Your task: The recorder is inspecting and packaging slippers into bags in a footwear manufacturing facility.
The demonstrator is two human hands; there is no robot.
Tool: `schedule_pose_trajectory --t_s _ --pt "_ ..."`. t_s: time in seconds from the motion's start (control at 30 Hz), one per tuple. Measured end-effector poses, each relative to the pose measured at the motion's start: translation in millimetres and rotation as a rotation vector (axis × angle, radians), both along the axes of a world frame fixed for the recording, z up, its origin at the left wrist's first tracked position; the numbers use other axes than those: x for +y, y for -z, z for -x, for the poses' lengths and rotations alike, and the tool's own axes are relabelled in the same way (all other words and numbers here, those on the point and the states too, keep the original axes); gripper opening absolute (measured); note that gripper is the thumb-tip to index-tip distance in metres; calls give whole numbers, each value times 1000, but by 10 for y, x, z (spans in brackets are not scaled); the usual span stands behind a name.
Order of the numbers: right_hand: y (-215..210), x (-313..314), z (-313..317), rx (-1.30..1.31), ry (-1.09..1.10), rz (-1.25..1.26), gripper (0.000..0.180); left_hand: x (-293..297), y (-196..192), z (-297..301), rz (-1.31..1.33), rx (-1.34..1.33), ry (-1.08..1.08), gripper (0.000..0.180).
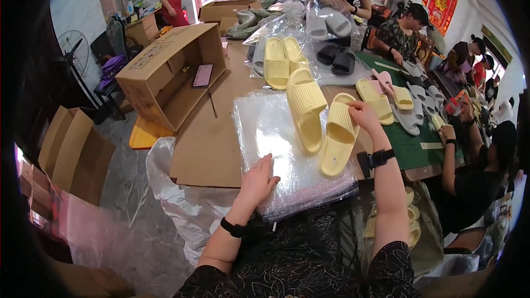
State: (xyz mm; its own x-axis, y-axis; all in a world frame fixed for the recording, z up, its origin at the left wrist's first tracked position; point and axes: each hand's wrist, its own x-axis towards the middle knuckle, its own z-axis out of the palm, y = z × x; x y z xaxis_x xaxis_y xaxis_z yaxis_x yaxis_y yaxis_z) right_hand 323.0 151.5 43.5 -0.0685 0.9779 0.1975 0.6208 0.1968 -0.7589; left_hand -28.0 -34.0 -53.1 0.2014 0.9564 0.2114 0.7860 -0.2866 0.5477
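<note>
My right hand [365, 117] grips the strap edge of a pale yellow slipper [335, 157], its toe end pointing away from me. Just left of it, a second yellow slipper [307, 105] lies partly over a stack of clear plastic bags [265, 127]. My left hand [258, 181] rests flat on the near left part of that stack, fingers stretched out and holding nothing. Beyond these, another yellow pair [276, 60] lies in clear plastic. The underside of the slipper in my right hand is hidden.
An open cardboard box [160, 72] lies on its side at the left, with a pink card [202, 75] by it. Black slippers [335, 58] in plastic lie farther back. Loose slippers cover a green mat [417, 152] at the right, where co-workers sit. A white plastic sack [176, 204] hangs below the table edge.
</note>
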Motion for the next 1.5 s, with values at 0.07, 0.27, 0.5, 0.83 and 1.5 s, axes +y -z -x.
schedule_pose_trajectory --t_s 0.07,0.27,0.5,0.83,1.5 --pt "-68 123 124 -159 98 -54 30 -15 -9 4 -22 17 2 72" --pt "152 350 400 74 -18 -583 33 -4 -25 -43 -20 -11 -9 72" --pt "267 -510 752 -615 211 -15 49 -5 15 16 -39 -23 1 72" --pt "823 156 1017 -716 97 -56 64 18 4 -63 -15 51 6 72" --pt "850 487 1128 -456 222 -96 50 -9 -21 -24 18 44 3 74"
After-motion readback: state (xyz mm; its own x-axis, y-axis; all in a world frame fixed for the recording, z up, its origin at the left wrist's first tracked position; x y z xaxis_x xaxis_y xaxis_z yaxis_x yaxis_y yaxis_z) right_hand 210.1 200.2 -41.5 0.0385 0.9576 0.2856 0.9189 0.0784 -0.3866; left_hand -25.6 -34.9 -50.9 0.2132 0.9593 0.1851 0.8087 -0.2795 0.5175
